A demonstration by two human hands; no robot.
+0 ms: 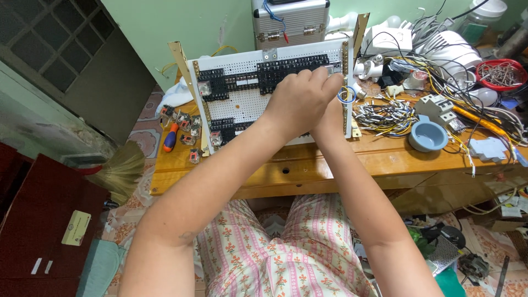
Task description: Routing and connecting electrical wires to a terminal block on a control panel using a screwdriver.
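Observation:
A white perforated panel [242,96] with rows of black terminal blocks and relay sockets stands tilted on a wooden table [385,157]. My left hand [300,99] reaches across it, fingers closed at the top right row of black blocks [291,66]. My right hand [333,113] lies under and behind the left one, mostly hidden, against the panel's right edge. A blue wire loop [346,94] hangs by that edge. What the fingers pinch is hidden.
Loose clear relays [187,129] and an orange-blue screwdriver [170,137] lie left of the panel. To the right are cut wire pieces [385,115], a blue bowl [428,136], a grey breaker [437,107], tangled cables, and a red basket [501,74]. A metal case [291,22] stands behind.

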